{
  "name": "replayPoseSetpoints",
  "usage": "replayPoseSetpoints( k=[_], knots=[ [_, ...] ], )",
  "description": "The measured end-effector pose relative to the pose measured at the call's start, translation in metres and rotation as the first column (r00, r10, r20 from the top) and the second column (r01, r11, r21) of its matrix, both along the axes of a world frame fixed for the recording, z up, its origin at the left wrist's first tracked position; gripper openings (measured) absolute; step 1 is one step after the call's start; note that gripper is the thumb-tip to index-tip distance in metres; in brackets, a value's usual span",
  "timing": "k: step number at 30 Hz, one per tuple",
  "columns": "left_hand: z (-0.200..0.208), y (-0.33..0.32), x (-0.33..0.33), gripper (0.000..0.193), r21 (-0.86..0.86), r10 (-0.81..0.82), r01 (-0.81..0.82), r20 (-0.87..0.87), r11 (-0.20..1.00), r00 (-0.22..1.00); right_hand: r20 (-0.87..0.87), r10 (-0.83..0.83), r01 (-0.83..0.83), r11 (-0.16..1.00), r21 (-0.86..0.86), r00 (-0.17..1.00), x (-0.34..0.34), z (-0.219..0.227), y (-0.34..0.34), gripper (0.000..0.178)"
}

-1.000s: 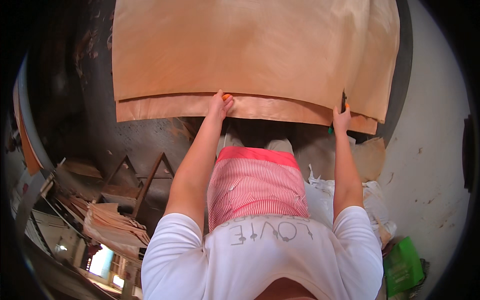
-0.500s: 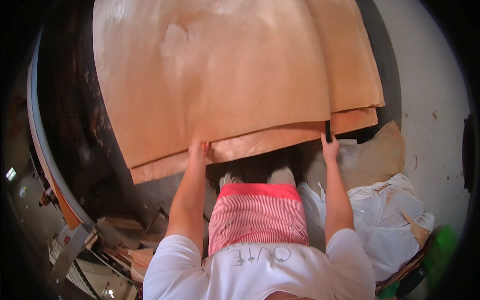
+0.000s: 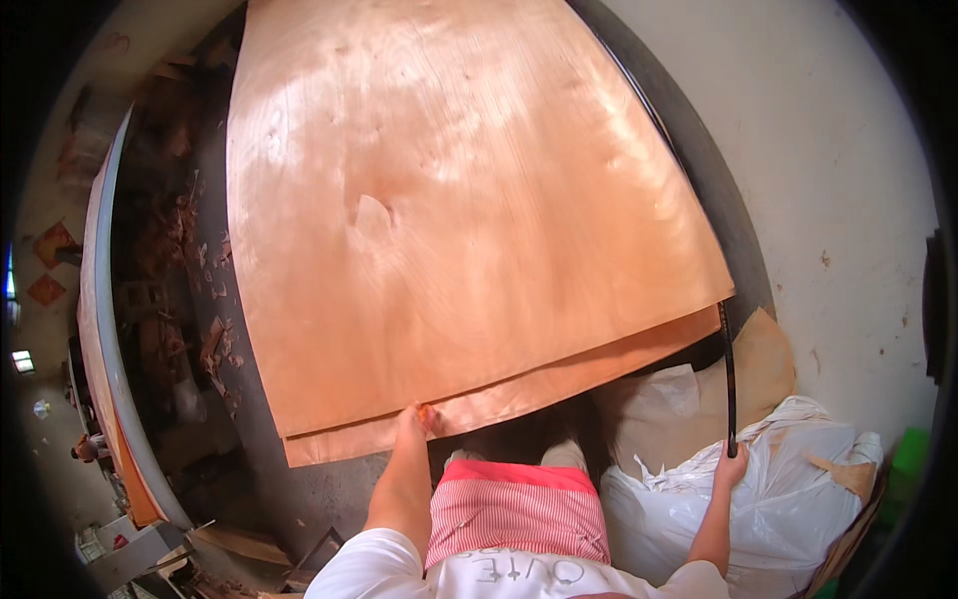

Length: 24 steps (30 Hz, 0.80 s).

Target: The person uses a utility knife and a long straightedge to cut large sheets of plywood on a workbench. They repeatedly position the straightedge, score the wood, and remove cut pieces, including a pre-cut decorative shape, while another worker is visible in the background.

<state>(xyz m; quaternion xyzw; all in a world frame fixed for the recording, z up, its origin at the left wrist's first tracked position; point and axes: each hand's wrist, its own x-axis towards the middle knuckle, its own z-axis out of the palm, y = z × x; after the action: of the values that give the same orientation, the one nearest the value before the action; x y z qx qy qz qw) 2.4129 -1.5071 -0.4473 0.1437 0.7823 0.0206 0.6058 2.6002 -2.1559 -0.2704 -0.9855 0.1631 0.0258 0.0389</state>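
Note:
A large, thin tan wood veneer sheet (image 3: 479, 230) spreads out in front of me, its near edge slightly askew over another sheet (image 3: 519, 394) below it. My left hand (image 3: 414, 419) is closed at the near edge, pinching the veneer; a small orange spot shows at its fingertips. Off to the right, my right hand (image 3: 736, 462) grips the lower end of a long black rod (image 3: 730, 379). The rod runs up to the sheet's near right corner, and a dark line continues along the sheet's right edge.
White plastic sacking (image 3: 738, 509) and a brown sheet piece (image 3: 763, 364) lie at my right, beside a pale wall (image 3: 838, 200). Wood scraps (image 3: 215, 344) litter the dark floor at left. A long curved-looking panel edge (image 3: 110, 349) stands farther left.
My right hand has moved down and right, drawing the black rod out from the sheet's corner. The top sheet now covers the stack's right side. My left hand stays at the near edge.

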Motion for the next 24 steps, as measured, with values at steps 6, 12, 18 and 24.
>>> replayPoseSetpoints(
  k=[6,12,18,24],
  knots=[
    [0.096,-0.009,-0.08,0.021,-0.001,-0.958,0.999,-0.286,-0.036,-0.035,0.006,-0.013,0.012,0.996,0.092,1.0,-0.089,0.08,0.081,0.025],
    [0.223,0.031,-0.16,0.034,0.368,-0.948,0.889,0.055,-0.272,-0.313,-0.054,0.02,-0.003,0.954,0.3,0.998,-0.223,0.132,0.229,0.027],
    [0.282,0.116,-0.315,0.033,0.437,-0.99,0.897,-0.14,-0.065,-0.003,-0.133,0.203,-0.079,0.785,0.615,0.97,-0.331,0.173,0.337,0.028],
    [0.325,0.147,-0.544,0.029,0.329,-0.872,0.892,-0.275,0.31,0.404,-0.311,0.385,-0.013,0.647,0.763,0.869,-0.458,0.218,0.401,0.027]
  ],
)
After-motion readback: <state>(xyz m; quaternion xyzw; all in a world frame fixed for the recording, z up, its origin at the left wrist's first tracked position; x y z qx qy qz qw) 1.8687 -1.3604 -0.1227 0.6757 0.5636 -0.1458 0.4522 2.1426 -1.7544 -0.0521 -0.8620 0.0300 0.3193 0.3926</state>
